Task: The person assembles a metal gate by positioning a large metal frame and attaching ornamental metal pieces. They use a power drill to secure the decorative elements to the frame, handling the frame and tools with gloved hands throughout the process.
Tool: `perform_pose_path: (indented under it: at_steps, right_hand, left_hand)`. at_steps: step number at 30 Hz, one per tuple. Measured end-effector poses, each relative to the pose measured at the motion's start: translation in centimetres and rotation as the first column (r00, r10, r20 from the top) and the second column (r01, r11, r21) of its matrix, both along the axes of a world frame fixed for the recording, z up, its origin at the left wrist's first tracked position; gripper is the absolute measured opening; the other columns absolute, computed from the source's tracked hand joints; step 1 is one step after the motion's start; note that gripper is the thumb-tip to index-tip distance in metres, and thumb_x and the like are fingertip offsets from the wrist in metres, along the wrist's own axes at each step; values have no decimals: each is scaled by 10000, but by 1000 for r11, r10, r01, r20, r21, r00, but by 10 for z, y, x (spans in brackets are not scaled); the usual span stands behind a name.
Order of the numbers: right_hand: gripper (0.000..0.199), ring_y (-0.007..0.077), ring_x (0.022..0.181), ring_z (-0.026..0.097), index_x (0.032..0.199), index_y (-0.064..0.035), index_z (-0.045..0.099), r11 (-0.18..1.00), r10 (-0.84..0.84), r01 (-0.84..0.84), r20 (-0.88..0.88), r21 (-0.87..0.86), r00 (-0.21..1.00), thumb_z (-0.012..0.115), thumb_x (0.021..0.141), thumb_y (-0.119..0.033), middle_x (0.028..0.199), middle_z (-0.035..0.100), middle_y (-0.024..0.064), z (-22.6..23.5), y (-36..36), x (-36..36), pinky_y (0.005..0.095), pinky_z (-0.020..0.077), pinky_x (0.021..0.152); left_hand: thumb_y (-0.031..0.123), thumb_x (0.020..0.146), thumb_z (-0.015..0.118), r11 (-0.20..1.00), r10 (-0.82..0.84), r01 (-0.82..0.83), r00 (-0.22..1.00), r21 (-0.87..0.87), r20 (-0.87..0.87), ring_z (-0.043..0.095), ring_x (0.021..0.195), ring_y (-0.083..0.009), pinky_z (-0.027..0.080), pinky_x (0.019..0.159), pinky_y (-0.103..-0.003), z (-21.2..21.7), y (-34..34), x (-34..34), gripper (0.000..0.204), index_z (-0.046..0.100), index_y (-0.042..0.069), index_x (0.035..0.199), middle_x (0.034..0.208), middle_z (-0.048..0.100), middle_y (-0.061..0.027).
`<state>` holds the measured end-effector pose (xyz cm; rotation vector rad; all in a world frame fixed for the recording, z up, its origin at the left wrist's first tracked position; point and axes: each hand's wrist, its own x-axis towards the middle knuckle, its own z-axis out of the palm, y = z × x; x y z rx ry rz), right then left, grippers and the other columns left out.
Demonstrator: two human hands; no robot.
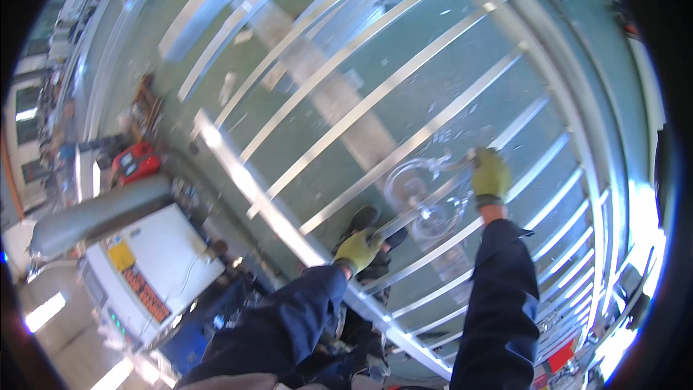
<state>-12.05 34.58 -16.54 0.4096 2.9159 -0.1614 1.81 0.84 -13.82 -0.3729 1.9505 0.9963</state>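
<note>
A large silvery metal railing frame (296, 238) with several parallel bars lies across the view. My left hand (359, 250), in a yellow-green work glove, is closed at one of its bars (399, 224), near the lower rail. Farther right, my right hand (491, 175), gloved the same way, is at the upper end of a curled metal scroll ornament (433, 227). Its fingers look closed on the ornament, though blur and the glove hide the exact grip. The scroll's round curls overlap the same bar; whether they are joined to it, I cannot tell.
A white machine cabinet (177, 253) with a yellow label stands at lower left, beside a grey cylinder (101, 209) and a red machine (136, 162). Loose silvery bars (216, 50) lie at the upper left. Small scraps are scattered on the green floor (447, 50).
</note>
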Motion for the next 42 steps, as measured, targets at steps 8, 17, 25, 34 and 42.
perform_pose_path:
  at_steps: [8, 17, 25, 34, 42]
  right_hand:
    - [171, 371, 1009, 696, 1081, -171, 691, 988, -110, 119, 88, -102, 990, 607, 949, -240, 1085, 676, 142, 44, -24, -22, 520, 565, 821]
    - [199, 378, 1009, 650, 1064, -170, 719, 953, -230, 201, -108, -225, 967, 659, 874, -167, 1087, 676, 109, 46, -33, -6, 514, 545, 816]
    - [223, 373, 1034, 654, 1077, -174, 741, 911, -290, 254, -66, -326, 955, 648, 875, -166, 1079, 687, 112, 44, -32, -10, 499, 547, 847]
    - [281, 397, 1027, 672, 1202, -142, 692, 877, -253, 103, -269, -469, 929, 613, 934, -175, 1144, 710, 147, 64, -21, 20, 503, 538, 868]
    - [378, 387, 1072, 687, 1307, -84, 660, 743, -480, 241, -246, -624, 842, 642, 930, -95, 1218, 700, 181, 77, -41, 119, 444, 556, 907]
  left_hand:
    - [457, 993, 653, 996, -71, 64, 990, -61, -123, 717, 1018, -352, 555, 894, -421, -31, -11, 18, 439, 715, 70, 1191, 1074, 755, -179]
    - [417, 989, 686, 1000, -17, 18, 998, 22, -66, 738, 1003, -281, 561, 891, -374, -31, -14, 13, 412, 716, 57, 1187, 1066, 773, -131]
    - [397, 998, 685, 999, -37, 36, 999, -21, -33, 741, 968, -243, 563, 872, -359, -27, -15, 9, 396, 713, 45, 1178, 1038, 778, -114]
    - [443, 984, 686, 1000, -15, 14, 999, -5, -47, 740, 987, -302, 560, 860, -391, -17, -14, 6, 434, 728, 45, 1154, 1031, 774, -166]
    - [595, 978, 588, 991, -98, 81, 980, -103, -170, 669, 1083, -456, 537, 903, -489, -49, -19, -6, 596, 733, 43, 1150, 1089, 732, -248]
